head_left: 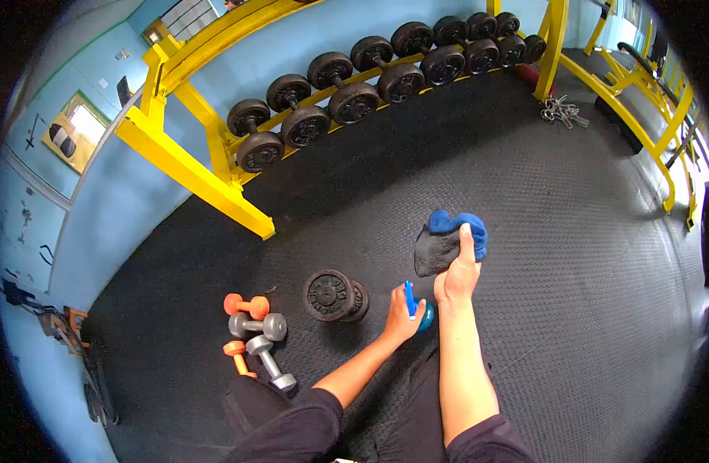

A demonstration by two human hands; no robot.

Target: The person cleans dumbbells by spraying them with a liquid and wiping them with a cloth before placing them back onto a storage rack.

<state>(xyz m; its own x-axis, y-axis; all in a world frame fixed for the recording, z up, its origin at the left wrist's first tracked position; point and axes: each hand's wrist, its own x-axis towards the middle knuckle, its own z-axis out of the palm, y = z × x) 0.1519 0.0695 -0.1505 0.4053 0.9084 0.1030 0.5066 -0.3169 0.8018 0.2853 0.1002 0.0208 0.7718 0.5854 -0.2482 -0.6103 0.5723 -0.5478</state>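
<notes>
My left hand (401,322) is closed around a spray bottle with a blue trigger head (410,299) and a teal body (426,316), low in front of my knees. Further out, my right hand (458,276) grips a cloth (439,251), dark grey on one side and bright blue on the other, with the thumb pressed on top. A black dumbbell (329,295) with round plates stands on end on the floor, left of my left hand. Neither hand touches it.
Small orange dumbbells (246,306) and grey dumbbells (268,363) lie to the left. A yellow rack (196,174) bears several large black dumbbells (353,103) along the wall. Metal clips (564,113) lie in a pile near the rack's right leg, on black rubber flooring (570,255).
</notes>
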